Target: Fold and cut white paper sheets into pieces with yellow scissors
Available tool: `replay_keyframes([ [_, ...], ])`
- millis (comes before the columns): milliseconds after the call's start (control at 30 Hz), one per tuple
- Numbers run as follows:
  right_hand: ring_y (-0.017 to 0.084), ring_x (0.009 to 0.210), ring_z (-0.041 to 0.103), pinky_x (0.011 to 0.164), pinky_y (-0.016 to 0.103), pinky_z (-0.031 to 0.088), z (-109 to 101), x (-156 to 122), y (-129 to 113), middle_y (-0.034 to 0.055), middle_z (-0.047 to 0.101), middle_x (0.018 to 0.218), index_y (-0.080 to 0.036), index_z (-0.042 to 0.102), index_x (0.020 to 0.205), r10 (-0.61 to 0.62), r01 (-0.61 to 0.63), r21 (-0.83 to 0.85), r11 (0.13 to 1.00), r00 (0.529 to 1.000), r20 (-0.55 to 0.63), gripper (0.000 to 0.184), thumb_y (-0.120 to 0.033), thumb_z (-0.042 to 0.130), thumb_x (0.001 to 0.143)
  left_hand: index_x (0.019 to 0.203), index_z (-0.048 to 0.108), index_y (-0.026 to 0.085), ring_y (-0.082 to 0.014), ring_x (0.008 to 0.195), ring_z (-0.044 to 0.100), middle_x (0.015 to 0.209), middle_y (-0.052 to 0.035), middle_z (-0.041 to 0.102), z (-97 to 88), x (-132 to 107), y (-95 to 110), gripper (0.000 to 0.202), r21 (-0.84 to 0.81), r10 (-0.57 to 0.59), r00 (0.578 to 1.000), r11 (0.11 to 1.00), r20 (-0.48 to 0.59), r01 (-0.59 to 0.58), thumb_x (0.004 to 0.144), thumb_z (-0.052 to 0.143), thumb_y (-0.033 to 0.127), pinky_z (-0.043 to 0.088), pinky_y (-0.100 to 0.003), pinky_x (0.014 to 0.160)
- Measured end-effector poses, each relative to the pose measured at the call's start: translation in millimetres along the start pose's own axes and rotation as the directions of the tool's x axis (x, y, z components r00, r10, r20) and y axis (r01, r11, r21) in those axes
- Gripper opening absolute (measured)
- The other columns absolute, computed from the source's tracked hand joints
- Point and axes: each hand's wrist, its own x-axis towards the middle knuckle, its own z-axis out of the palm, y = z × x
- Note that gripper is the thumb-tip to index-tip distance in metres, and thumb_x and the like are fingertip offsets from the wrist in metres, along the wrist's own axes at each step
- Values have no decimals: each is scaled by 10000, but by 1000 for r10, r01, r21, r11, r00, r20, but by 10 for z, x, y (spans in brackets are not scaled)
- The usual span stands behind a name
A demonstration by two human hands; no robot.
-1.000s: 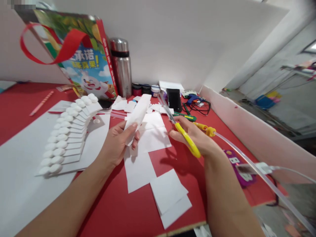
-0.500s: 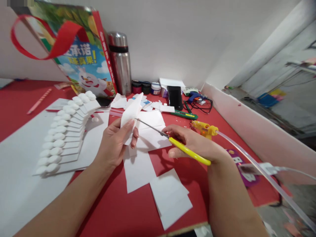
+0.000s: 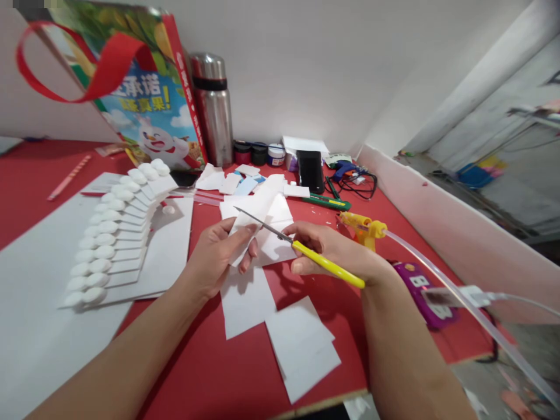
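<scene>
My left hand [image 3: 223, 254] pinches a piece of white paper [image 3: 242, 224] between thumb and fingers over the middle of the table. Scissors with yellow handles [image 3: 328, 263] are gripped in my right hand [image 3: 324, 248], their blades lying across the paper's upper part. Part of the paper leans away to the upper right beyond the blades. Underneath lie white sheets [image 3: 247, 306], and two overlapping white squares [image 3: 301, 350] rest nearer the table's front edge. To the left stands a curved row of white strips topped with white ovals [image 3: 105, 239] on a white board.
A yellow glue gun [image 3: 363, 227] with a long glue stick lies at right, near a purple box [image 3: 426, 297]. Behind are a green cutter [image 3: 328, 202], a black phone-like object [image 3: 310, 171], paint jars [image 3: 275, 155], a steel flask [image 3: 214, 111] and a colourful bag [image 3: 153, 105].
My left hand has moved slightly right and down with the paper, which has turned and tilted to the right. The scissor blades now reach across it; my right hand has shifted slightly left.
</scene>
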Motion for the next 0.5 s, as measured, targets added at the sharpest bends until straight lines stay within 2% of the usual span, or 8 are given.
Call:
replay_keyframes([
  [167,199,853,615,731,298,483,-14,9,30,30,679,948,-218,663,1165,-13,9,89,996,999,46,563,-513,847,722,736,625,154,-58,380,486,583,15,635,-20,-2,50,267,5,-33,999,999,34,33,850,760,355,365,-182,402],
  [300,188,847,614,747,298,482,-11,14,58,25,674,935,-210,628,1194,-28,12,156,988,994,101,541,-488,820,772,738,627,151,-55,374,481,580,14,634,-42,-7,58,262,-5,-48,998,999,52,48,849,763,345,360,-181,395],
  [500,194,856,626,749,298,485,-3,14,22,34,681,959,-198,636,1179,18,-29,138,990,996,85,571,-489,850,737,735,625,147,-50,380,489,590,12,648,-49,-26,45,257,-14,-39,998,999,52,40,863,755,329,364,-170,396],
])
